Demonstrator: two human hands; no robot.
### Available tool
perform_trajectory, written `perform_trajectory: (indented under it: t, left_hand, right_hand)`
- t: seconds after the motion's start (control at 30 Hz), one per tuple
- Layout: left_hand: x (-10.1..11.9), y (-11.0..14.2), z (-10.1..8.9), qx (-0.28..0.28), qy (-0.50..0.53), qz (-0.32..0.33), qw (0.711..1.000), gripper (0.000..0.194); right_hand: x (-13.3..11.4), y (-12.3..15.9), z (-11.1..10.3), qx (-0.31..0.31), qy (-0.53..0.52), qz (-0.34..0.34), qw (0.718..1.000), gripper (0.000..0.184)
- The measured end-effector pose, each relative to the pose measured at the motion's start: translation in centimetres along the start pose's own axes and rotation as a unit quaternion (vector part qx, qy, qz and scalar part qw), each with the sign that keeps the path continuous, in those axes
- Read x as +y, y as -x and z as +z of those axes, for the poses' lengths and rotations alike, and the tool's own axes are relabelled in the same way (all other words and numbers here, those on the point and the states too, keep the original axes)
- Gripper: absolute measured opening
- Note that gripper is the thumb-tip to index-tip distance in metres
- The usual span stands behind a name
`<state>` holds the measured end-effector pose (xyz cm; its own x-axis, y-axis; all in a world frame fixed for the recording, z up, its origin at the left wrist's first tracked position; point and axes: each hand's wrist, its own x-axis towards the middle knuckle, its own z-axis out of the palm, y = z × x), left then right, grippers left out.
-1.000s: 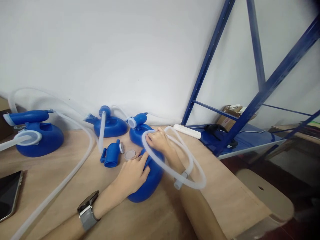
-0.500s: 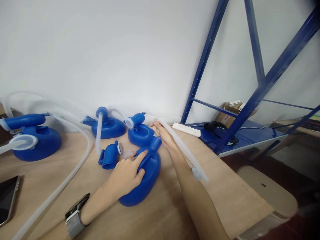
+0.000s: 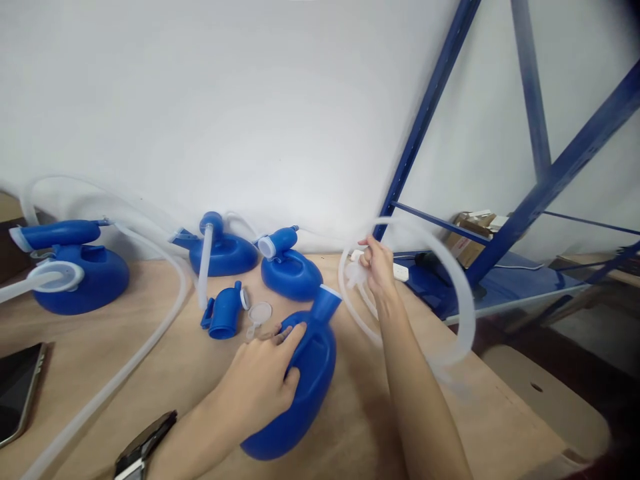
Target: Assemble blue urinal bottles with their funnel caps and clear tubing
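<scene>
My left hand (image 3: 265,377) is closed over the handle side of a blue plastic urinal bottle (image 3: 313,400), which leans on the table with its open neck pointing up and right. To the right, my right hand (image 3: 377,267) is raised and closed on a clear plastic hose (image 3: 463,293) that loops around it. A translucent cap-like piece (image 3: 356,273) hangs beside those fingers, partly blurred. Left of the bottle lie a translucent round lid (image 3: 261,312) and a short blue spout piece (image 3: 224,312) with a white-rimmed opening.
More blue bottles with hoses stand along the wall: one at far left (image 3: 95,280), one mid-left (image 3: 225,255), one near centre (image 3: 293,273). A phone (image 3: 17,393) lies at left. At right are a power strip (image 3: 401,272), a blue metal rack (image 3: 515,220) and a stool (image 3: 545,400).
My right hand has moved right, away from the bottle's neck, carrying the hose, which now curls in a loop. My left hand stays on the bottle, which sits slightly lower in view.
</scene>
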<state>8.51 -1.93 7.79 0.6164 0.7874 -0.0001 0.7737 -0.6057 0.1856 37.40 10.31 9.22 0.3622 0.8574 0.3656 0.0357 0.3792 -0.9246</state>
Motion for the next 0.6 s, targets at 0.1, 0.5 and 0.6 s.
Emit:
perform_trajectory:
  t: [0.1,0.5,0.6]
  left_hand:
    - [0.5,-0.1,-0.4,-0.007,-0.021,-0.018,1.000,0.065]
    - [-2.2,-1.3,-2.3,-0.037,-0.091,-0.090,0.991,0.056]
    - [-2.1,-1.8,-2.2,-0.028,-0.115,-0.092,0.989,0.053]
  right_hand:
    - [0.1,0.7,-0.5,-0.101,0.064,0.046,0.992,0.054]
    - [-1.9,3.8,3.7,-0.436,0.243,0.007,0.866,0.058]
    - [-1.3,4.1,4.6,-0.430,0.230,0.022,0.873,0.059]
